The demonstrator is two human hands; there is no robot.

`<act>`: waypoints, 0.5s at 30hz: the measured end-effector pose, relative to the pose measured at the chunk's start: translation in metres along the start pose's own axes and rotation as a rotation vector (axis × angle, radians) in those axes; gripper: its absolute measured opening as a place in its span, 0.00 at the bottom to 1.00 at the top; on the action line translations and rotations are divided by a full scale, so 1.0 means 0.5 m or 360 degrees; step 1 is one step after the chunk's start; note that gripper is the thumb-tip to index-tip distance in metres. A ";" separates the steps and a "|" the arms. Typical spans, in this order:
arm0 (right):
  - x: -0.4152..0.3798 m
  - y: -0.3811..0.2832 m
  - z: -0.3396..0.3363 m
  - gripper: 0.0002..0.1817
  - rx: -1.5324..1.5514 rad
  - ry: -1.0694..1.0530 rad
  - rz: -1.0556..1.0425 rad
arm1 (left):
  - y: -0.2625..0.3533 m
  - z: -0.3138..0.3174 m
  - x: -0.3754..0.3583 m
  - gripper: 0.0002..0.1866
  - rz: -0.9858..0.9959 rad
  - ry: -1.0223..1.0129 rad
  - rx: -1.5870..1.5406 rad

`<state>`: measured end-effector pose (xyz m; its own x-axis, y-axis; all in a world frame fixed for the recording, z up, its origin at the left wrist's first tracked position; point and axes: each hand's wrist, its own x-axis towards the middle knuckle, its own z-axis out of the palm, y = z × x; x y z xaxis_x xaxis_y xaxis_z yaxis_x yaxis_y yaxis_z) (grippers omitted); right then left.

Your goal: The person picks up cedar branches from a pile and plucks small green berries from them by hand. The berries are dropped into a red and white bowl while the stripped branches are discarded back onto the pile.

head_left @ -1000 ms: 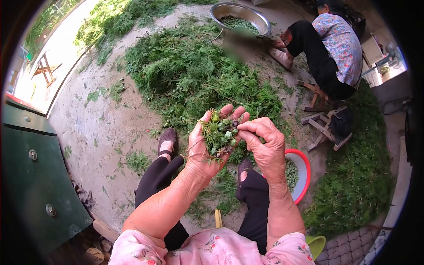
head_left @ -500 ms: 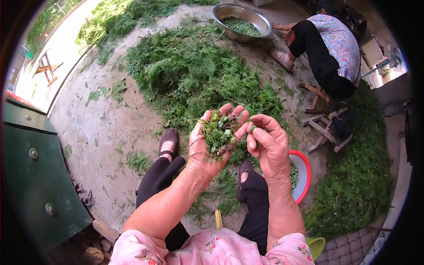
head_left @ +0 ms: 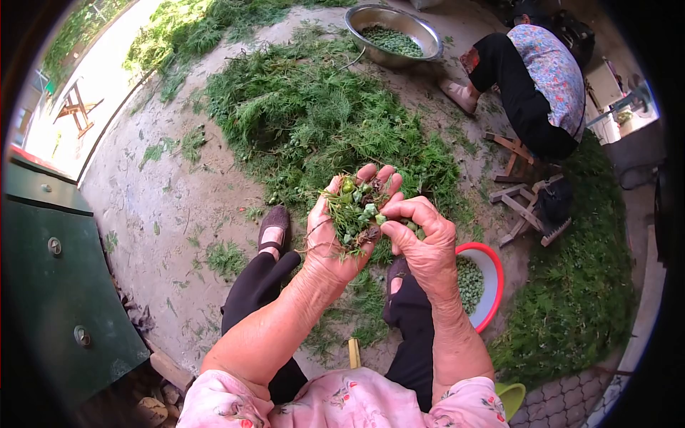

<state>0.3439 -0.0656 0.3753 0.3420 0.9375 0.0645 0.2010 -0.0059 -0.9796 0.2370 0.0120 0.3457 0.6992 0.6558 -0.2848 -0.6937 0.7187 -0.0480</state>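
Note:
My left hand (head_left: 325,250) is palm up and cupped, bearing a clump of green seed cones (head_left: 357,214) mixed with leafy sprigs and some brown, dried bits. Against the edge of that clump, the thumb and forefinger of my right hand (head_left: 428,250) pinch a small green cone (head_left: 381,219). More green cones (head_left: 412,227) show in the curl of the right fingers. Below and right of that hand stands a white basin with a red rim (head_left: 497,285), partly hidden by my forearm. Loose green cones (head_left: 469,285) lie in it.
A heap of cut evergreen branches (head_left: 321,121) covers the ground ahead. Beyond it are a metal bowl (head_left: 360,44) of green cones and a bent-over person (head_left: 546,64). Wooden folding stools (head_left: 524,210) stand at right, beside more greenery (head_left: 571,299). A green cabinet (head_left: 64,285) is at left.
My right hand has moved left to the clump, its thumb and forefinger now pinching a cone there. More of the red-rimmed basin shows. The other person's hand has left the metal bowl's side.

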 end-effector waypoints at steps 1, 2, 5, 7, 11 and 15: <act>-0.002 -0.006 -0.004 0.07 0.0322 -0.0008 0.0265 | 0.001 0.002 -0.002 0.23 -0.0008 -0.0003 0.0001; -0.002 -0.006 -0.012 0.07 0.0670 -0.0012 0.0402 | 0.002 0.004 -0.002 0.23 -0.0004 -0.0004 0.0001; 0.009 -0.027 -0.012 0.08 0.1464 0.0038 0.0462 | 0.003 0.007 -0.003 0.24 -0.0042 0.0003 -0.0039; 0.006 -0.015 -0.019 0.09 0.1314 0.0013 0.0504 | 0.002 0.004 -0.005 0.24 -0.0042 -0.0028 0.0022; 0.010 0.016 0.002 0.12 -0.0335 0.0059 -0.0397 | -0.010 -0.002 -0.002 0.25 -0.0075 -0.0035 -0.0013; 0.003 0.007 0.015 0.14 -0.0500 0.0119 -0.0330 | -0.014 -0.002 -0.005 0.25 -0.0115 -0.0049 0.0048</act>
<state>0.3383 -0.0618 0.3703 0.3283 0.9020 0.2803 0.5406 0.0640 -0.8389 0.2400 0.0054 0.3459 0.7524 0.6084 -0.2524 -0.6360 0.7707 -0.0382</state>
